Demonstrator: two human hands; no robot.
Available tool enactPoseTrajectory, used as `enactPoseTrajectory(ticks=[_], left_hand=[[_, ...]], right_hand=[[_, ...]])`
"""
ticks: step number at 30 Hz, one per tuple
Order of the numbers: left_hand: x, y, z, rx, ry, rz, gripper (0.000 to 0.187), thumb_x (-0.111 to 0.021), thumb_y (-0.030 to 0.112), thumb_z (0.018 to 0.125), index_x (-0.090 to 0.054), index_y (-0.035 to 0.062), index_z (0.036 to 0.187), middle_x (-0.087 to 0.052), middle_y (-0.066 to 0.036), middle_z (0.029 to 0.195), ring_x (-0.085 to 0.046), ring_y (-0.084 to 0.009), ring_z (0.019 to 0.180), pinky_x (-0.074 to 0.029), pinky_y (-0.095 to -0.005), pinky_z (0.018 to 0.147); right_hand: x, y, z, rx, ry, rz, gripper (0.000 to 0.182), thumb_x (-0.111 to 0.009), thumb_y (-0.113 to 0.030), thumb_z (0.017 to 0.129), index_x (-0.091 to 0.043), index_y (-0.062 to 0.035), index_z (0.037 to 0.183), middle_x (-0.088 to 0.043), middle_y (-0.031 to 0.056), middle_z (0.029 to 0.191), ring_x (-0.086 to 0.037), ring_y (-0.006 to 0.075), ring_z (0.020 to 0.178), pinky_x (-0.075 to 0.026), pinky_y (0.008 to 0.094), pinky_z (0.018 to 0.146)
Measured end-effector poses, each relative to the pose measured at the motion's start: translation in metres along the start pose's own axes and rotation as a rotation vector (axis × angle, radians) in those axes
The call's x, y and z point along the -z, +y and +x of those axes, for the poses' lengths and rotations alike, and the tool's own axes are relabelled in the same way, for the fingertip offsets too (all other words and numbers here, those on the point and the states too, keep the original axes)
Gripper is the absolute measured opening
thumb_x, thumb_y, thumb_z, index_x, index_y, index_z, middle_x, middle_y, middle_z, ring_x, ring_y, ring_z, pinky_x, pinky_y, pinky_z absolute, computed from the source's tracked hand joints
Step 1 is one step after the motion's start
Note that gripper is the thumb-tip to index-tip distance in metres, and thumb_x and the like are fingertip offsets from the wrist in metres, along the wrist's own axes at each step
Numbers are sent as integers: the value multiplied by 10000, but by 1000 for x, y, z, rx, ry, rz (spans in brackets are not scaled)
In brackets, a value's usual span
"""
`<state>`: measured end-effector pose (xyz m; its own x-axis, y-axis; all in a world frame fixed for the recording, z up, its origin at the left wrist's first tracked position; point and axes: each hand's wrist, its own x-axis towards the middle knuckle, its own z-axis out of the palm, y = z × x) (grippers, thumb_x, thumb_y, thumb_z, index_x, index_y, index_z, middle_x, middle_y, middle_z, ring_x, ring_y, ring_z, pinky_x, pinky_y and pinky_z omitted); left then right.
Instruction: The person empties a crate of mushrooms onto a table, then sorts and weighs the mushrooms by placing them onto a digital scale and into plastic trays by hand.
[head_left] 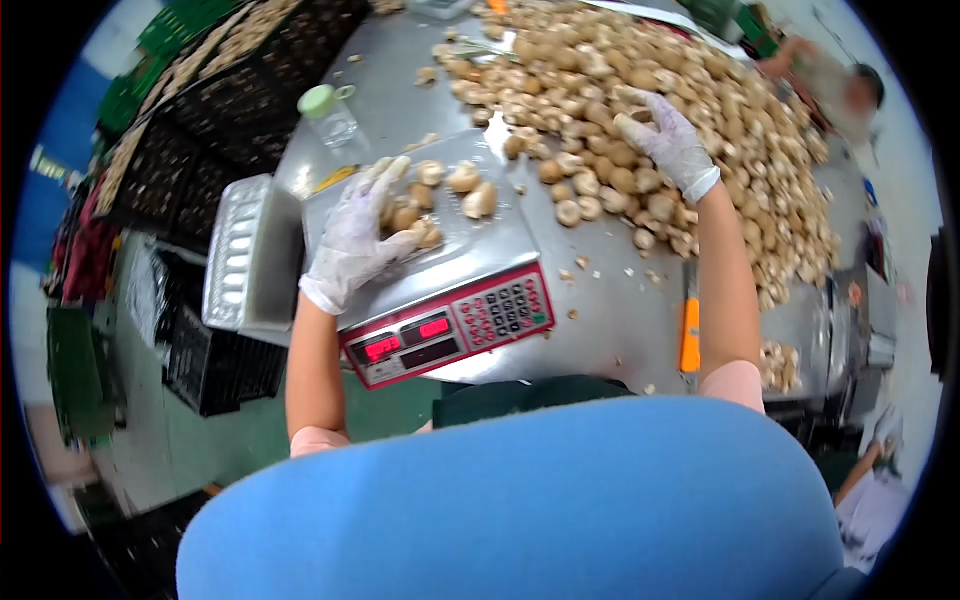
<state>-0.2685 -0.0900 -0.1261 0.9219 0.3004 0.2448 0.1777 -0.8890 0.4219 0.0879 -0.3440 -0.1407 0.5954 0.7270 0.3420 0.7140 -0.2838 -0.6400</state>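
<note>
My left hand, in a white glove, lies over the left side of a clear plastic tray on a scale. Its fingers are stretched and the thumb is apart, around several brown mushrooms. More mushrooms sit at the tray's right. The scale has a steel top, a red front panel, lit red digits and a keypad. My right hand, also gloved, is over a large mushroom pile. Thumb and fingers are apart, with mushrooms showing between them.
Stacked clear trays stand left of the scale. Behind it are a green-capped bottle and a yellow tool. An orange-handled knife lies by my right forearm. Black crates of mushrooms stand at the left. Another person is at the far right.
</note>
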Motion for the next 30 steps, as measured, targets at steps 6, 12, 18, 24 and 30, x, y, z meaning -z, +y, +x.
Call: enactPoseTrajectory(ticks=[6,12,18,24,30], left_hand=[[-19,1,10,-58,-114,215,661,-556,397,932,-375,110,1500,-493,-172,1434,-399,-414,1356,-292,-475,1143],[-18,5,14,-128,-141,190,656,-552,368,920,-381,97,1493,-512,-204,1396,-434,-418,1322,-306,-473,1134],[-23,19,13,-93,-87,69,667,-614,309,904,-393,50,1478,-487,-229,1414,-455,-398,1316,-319,-437,1137],[-19,39,11,-11,-52,128,690,-649,310,893,-394,39,1474,-405,-257,1483,-422,-404,1347,-308,-429,1149],[-27,18,-9,97,-43,-262,788,-710,269,862,-329,33,1509,-249,-255,1547,-281,-373,1436,-262,-411,1176]], right_hand=[[45,36,-64,-20,115,-461,765,-773,-427,771,-476,-205,1441,-432,198,1473,-441,397,1319,-392,437,1101],[-2,13,-90,-119,-188,-849,904,-800,-356,744,-311,-393,1504,-265,91,1593,-304,337,1444,-306,598,1127],[-10,23,-42,-63,-186,-884,926,-795,-249,760,-280,-409,1512,-240,52,1605,-275,301,1463,-282,586,1154],[-19,20,-14,72,-464,-899,614,-712,-127,769,-566,-316,1335,-224,98,1591,-387,374,1361,-473,519,1000],[-10,9,-32,98,-503,-858,556,-739,-162,738,-608,-245,1273,-228,139,1581,-458,349,1279,-479,439,1006]])
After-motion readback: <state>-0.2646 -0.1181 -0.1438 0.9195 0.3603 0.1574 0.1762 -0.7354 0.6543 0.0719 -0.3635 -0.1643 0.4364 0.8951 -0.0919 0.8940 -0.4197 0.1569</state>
